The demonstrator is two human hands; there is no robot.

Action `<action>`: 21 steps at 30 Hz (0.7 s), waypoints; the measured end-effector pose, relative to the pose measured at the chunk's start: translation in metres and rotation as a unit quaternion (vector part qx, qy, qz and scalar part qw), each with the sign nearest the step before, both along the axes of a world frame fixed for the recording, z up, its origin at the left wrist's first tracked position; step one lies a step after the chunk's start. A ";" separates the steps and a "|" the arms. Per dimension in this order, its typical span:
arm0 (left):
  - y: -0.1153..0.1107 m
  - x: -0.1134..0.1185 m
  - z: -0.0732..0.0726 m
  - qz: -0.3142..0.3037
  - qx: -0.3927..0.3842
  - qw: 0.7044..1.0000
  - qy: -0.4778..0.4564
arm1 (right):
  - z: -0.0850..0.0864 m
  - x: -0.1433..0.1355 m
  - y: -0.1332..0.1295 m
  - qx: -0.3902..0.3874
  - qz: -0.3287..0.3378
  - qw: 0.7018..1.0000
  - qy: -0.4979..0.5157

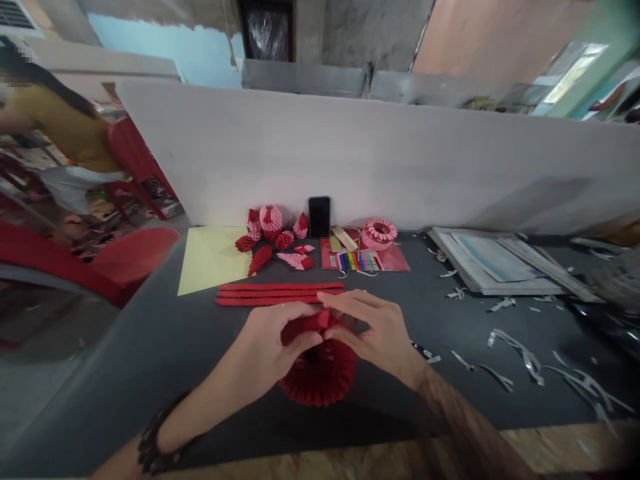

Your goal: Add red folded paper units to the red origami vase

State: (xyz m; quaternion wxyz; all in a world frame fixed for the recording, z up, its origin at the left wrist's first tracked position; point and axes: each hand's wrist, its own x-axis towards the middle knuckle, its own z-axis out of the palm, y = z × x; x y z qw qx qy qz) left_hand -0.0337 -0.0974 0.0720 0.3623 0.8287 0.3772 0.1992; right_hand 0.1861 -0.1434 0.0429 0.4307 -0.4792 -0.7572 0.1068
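Observation:
In front of me on the dark tabletop lies a red ring of folded paper pieces point(320, 387), pleated all round with a dark hole in its middle. My left hand point(267, 340) is closed round its far left rim, with thumb and fingers pinched on the red paper. My right hand point(375, 327) pinches the far right rim, its fingertips nearly meeting those of the left. A small red folded flap point(325, 320) shows between the fingertips. The fingers hide much of the ring's far side. Just beyond my hands are three long red strips point(265, 293) of stacked folded paper.
Red and pink folded-paper parts point(270, 220) stand beside a yellow sheet point(210, 260) and a phone point(319, 217). A pink-red paper ring point(379, 233) sits by a red packet point(400, 260). White boards point(490, 267) and paper scraps point(520, 353) lie right. A person point(60, 120) sits left.

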 end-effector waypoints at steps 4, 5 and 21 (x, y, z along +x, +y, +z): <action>0.008 0.018 0.000 -0.019 -0.012 1.000 -0.003 | 0.000 0.010 0.002 -0.039 0.004 0.999 -0.023; 0.010 0.020 -0.001 -0.009 -0.033 0.999 -0.004 | 0.001 0.012 0.003 -0.050 0.007 0.999 -0.021; 0.011 0.004 -0.010 0.026 -0.041 0.996 0.071 | -0.016 -0.011 -0.002 0.066 0.028 0.979 -0.192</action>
